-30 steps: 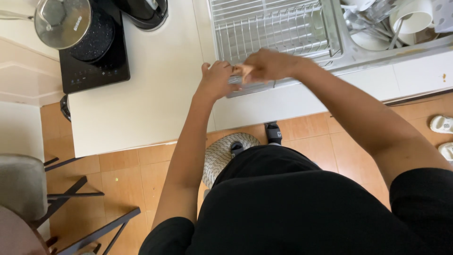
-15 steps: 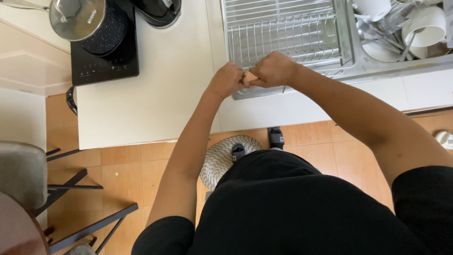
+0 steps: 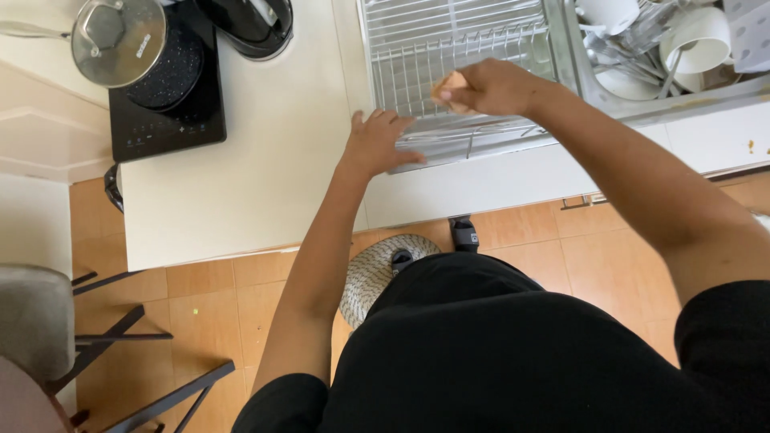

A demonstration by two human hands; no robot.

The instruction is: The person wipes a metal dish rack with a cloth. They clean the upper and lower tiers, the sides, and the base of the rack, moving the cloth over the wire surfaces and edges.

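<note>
Sponge (image 3: 449, 87) in right hand (image 3: 491, 87) over rack (image 3: 417, 48)

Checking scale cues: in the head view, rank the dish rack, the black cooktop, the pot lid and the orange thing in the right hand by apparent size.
1. Dish rack
2. Cooktop
3. Pot lid
4. Orange thing, mostly hidden by the right hand, so its full size is unsure.
</note>
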